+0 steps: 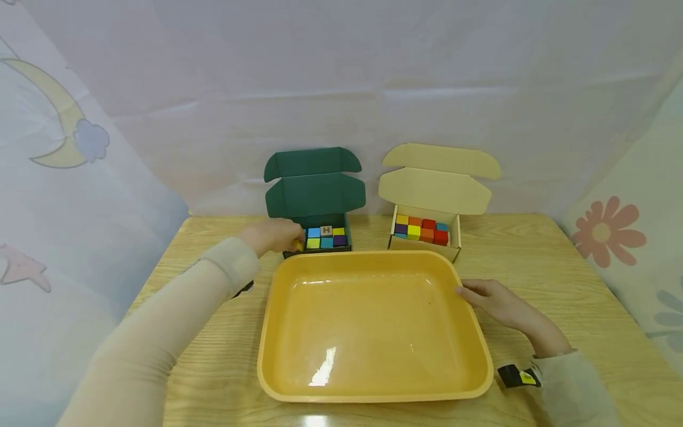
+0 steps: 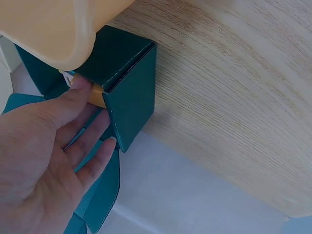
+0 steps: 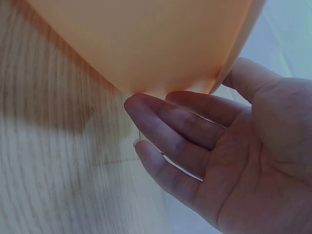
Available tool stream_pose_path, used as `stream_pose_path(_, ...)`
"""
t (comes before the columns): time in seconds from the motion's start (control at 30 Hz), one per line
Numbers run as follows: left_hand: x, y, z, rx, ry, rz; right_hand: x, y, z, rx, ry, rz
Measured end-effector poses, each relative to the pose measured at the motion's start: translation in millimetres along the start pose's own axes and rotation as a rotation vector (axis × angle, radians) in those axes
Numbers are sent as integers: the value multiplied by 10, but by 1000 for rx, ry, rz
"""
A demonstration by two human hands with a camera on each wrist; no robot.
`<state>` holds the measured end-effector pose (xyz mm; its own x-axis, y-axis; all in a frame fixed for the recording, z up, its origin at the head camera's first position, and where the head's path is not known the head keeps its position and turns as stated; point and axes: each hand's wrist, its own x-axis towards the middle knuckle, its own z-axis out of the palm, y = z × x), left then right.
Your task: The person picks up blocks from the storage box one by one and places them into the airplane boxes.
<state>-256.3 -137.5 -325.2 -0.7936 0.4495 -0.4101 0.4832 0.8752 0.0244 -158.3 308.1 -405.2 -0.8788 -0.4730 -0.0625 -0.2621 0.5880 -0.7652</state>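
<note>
My left hand [image 1: 274, 234] reaches into the left corner of the small dark green box [image 2: 136, 97]. Its thumb and fingers pinch an orange-yellow block [image 2: 96, 98] at the box wall; in the head view the hand hides most of it. Other coloured cubes [image 1: 327, 242] sit in the box, one marked with an H. On the right, my right hand [image 1: 496, 303] grips the side rim of a large yellow tray [image 1: 368, 332]. The thumb lies over the rim, and the fingers [image 3: 165, 134] reach along the outside of the wall.
A tan cardboard box [image 1: 453, 254] with its lid up stands behind the tray, holding several coloured cubes [image 1: 421, 230]. The green box's lid [image 1: 315, 193] also stands up. Behind the wooden table [image 1: 533, 255] hangs a pale cloth backdrop [image 1: 373, 89].
</note>
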Motion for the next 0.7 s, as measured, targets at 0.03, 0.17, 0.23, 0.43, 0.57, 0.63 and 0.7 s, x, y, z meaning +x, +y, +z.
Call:
stream_pose_path(0.03,5,0,4,-2,-4,-3,0,1,1,1,0,1)
stream_pose_path(0.17,17,-5,33,-4,8,4,-2,-4,4,3,0,6)
stream_pose_path(0.23,29,-13,53,5,28,19,-3,-7,3,5,0,7)
stream_pose_path(0.43,64,-19,84,15,43,18,-8,-6,-1,6,-3,12)
stream_pose_path(0.57,67,-22,86,5,31,13,-8,-5,0,5,0,7)
stream_pose_path(0.63,67,-26,91,4,31,17,-8,-8,0,9,-1,2)
stream_pose_path(0.7,66,-33,99,6,35,24,-9,-13,0,8,-1,1)
